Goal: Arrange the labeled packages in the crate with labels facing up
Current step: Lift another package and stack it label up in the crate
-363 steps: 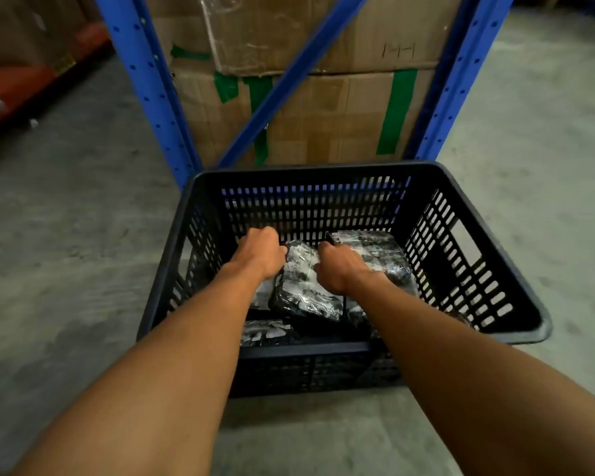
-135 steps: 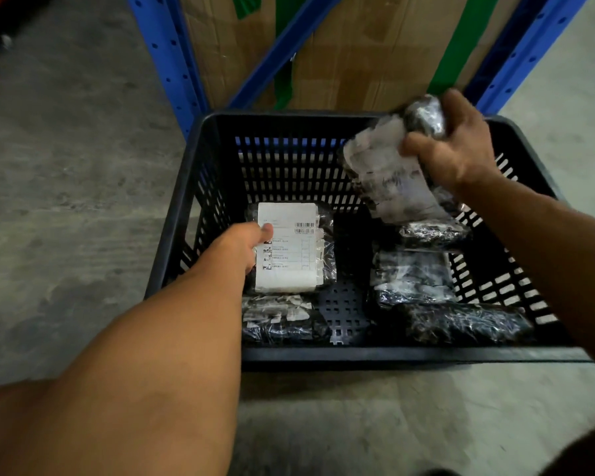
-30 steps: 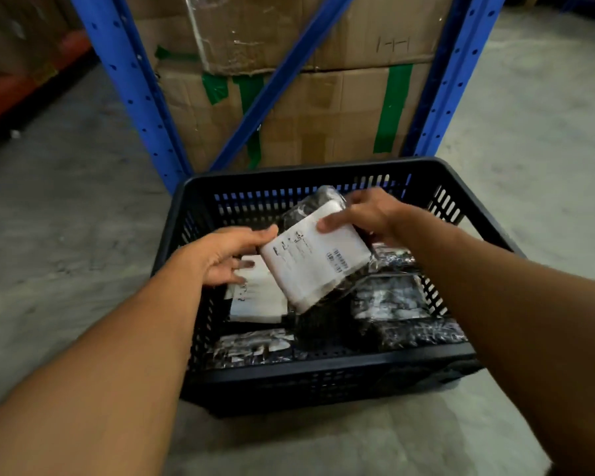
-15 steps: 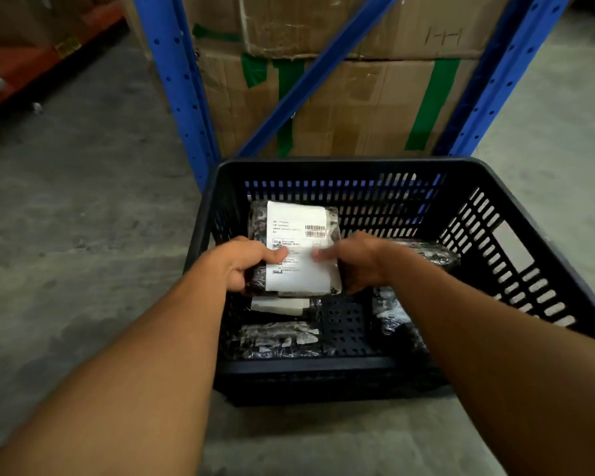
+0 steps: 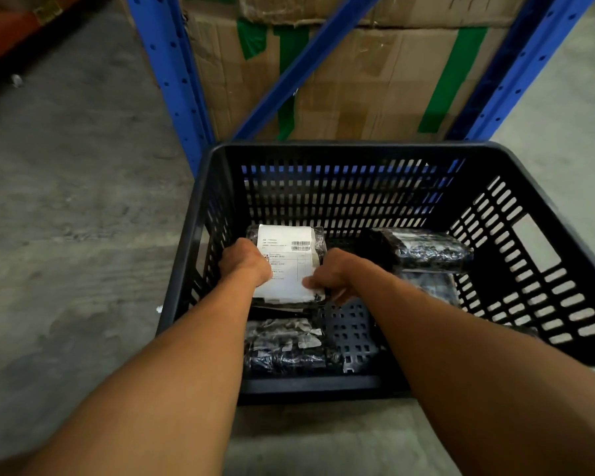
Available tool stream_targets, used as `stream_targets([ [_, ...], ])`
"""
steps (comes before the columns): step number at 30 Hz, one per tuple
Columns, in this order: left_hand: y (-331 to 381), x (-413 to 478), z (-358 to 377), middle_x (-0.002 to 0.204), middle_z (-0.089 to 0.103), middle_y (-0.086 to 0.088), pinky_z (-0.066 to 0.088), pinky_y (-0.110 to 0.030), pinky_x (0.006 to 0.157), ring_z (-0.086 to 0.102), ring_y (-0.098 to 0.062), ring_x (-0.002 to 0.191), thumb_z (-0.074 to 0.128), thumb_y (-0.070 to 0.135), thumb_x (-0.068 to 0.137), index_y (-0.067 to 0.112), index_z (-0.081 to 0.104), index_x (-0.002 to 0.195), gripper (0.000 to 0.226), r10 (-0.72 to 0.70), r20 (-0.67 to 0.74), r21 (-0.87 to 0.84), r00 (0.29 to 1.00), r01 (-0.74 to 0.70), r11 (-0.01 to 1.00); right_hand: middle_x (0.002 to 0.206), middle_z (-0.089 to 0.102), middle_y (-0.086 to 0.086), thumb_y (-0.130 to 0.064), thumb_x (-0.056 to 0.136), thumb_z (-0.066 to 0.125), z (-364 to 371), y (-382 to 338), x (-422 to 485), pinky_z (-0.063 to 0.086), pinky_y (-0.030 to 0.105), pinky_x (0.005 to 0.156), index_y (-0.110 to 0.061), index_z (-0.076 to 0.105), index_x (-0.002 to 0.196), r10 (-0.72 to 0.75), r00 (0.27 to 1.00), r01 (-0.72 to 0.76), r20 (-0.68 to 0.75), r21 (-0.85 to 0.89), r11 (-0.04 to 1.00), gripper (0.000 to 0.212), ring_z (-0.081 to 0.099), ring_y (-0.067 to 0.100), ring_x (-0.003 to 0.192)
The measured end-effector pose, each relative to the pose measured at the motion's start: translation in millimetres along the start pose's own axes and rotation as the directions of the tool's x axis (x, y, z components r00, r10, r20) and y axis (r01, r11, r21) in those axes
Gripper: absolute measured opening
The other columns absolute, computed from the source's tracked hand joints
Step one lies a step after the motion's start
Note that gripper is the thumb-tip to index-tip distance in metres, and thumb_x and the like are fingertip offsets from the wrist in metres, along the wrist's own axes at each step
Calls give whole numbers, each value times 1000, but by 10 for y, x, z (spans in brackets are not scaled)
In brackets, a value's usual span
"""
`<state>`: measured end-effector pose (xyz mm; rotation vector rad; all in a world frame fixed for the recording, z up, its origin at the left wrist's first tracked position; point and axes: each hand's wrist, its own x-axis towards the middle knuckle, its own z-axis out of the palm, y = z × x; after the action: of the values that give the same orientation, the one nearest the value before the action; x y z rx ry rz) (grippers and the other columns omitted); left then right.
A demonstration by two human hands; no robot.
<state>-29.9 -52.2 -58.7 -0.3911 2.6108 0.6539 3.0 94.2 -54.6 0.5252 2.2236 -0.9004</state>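
Note:
A black slotted crate stands on the floor in front of me. At its back left lies a dark package with its white label facing up, resting on another labeled package. My left hand grips its left edge and my right hand grips its right lower corner. A package lies at the back right with no label showing, another sits below it partly behind my right forearm, and one more lies at the front left.
Blue rack uprights and a diagonal brace rise just behind the crate, with stacked cardboard boxes taped in green between them. Grey concrete floor surrounds the crate. A red pallet rack edge shows at the far left.
Both hands have lowered the label-up package onto the labeled one at the crate's back left. The view has shifted slightly, bringing the crate closer.

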Motion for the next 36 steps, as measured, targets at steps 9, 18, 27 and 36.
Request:
stream_targets([
  [9,301,-162,75,140,49,-20,51,-46,96,54,-39,125,63,1,89,8,51,138,51,250,-263,195,932,-203,960,86,68,5,-29,89,63,-582,328,-108,52,29,66,-10,69,101,-169,867,92,-469,-183,979,23,67,25,78],
  [18,1391,-706,933,168,15,-10,40,-44,113,33,-36,149,76,-4,81,24,23,159,98,610,195,169,768,-639,750,125,65,15,-23,80,69,-1272,1454,-516,51,36,94,-14,63,123,-77,933,-127,-350,-523,843,45,63,31,113],
  [27,1596,-746,1089,142,52,-15,47,-44,108,53,-32,128,55,-5,93,11,46,146,55,700,212,356,682,-721,594,145,35,16,-12,78,75,-1197,1674,-421,48,46,102,-15,37,144,-176,888,-42,-424,-457,888,76,52,42,121],
  [36,1465,-347,-185,125,70,-9,41,-32,97,61,-25,121,66,33,93,12,69,121,35,603,123,-509,788,-472,720,132,60,9,-32,66,89,-1280,1119,-441,56,42,78,-13,39,139,-19,847,405,-531,622,670,89,63,25,107],
])
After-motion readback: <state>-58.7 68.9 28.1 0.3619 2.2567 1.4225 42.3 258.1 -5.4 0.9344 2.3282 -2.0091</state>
